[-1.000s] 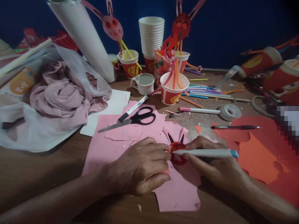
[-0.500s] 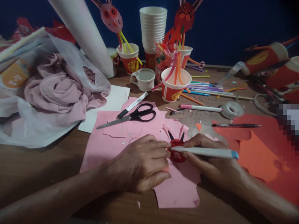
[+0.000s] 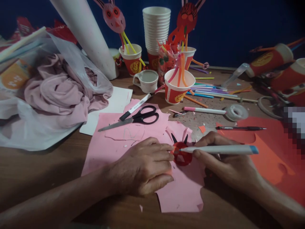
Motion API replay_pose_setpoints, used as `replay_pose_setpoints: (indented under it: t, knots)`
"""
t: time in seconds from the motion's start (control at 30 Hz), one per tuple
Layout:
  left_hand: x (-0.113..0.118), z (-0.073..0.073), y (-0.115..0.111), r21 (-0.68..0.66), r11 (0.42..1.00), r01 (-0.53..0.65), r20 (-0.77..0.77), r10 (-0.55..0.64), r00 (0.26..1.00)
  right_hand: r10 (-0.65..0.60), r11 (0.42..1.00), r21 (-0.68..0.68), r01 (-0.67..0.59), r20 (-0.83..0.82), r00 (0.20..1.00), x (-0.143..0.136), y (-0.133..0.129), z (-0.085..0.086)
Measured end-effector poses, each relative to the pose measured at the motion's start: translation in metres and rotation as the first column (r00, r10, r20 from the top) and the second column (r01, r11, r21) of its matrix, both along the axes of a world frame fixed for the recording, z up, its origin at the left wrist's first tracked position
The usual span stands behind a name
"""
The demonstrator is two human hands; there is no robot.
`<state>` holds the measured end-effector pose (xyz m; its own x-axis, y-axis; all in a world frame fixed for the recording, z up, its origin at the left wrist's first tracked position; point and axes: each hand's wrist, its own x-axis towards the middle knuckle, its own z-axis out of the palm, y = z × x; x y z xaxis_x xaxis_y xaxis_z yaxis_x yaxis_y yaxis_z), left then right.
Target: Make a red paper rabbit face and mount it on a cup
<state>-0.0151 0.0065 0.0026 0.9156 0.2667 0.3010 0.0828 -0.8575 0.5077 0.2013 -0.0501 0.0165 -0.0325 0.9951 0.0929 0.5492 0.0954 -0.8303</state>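
Note:
A small red paper disc (image 3: 185, 159) with two black pointed horns lies on the pink paper (image 3: 181, 197). My left hand (image 3: 147, 167) lies on the pink paper, its fingers spread a little, with the index fingertip at the left edge of the disc. My right hand (image 3: 221, 159) pinches a white marker with a blue end (image 3: 221, 149); its tip points left and is at the upper part of the disc. Black-handled scissors (image 3: 143, 117) and a black-and-white marker (image 3: 135, 107) lie on the pink paper behind my left hand.
Paper cups (image 3: 177, 90) and a teacup (image 3: 148, 81) stand behind, with straws (image 3: 209, 92) beside them. A plastic bag with cloth (image 3: 62, 89) is at left. Clear tape (image 3: 236, 112), a pink-capped marker (image 3: 205, 110), a black pen (image 3: 240, 128) and orange paper (image 3: 267, 159) are at right.
My right hand and the blue-ended marker have shifted right and slightly up, showing more of the red disc. My left hand has barely moved.

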Motion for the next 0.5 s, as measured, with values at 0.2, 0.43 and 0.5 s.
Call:
replay_pose_setpoints:
  t: [0.2,0.43,0.5]
  knots:
    - [0.0008,0.0010,0.0001,-0.001,1.000,-0.003,-0.010,0.003,1.000,0.155,0.985,0.050,-0.167,0.188,0.970,0.0014,-0.0022,-0.0090]
    - [0.0005,0.0000,-0.0011,0.025,0.999,-0.020,0.005,0.020,1.000,0.130,0.986,0.073,-0.149,0.221,0.967,0.0032,-0.0019,-0.0019]
    - [0.0006,0.0009,-0.0010,0.020,1.000,-0.017,-0.002,0.017,1.000,0.130,0.986,0.078,-0.148,0.198,0.971,0.0023,-0.0015,-0.0018]
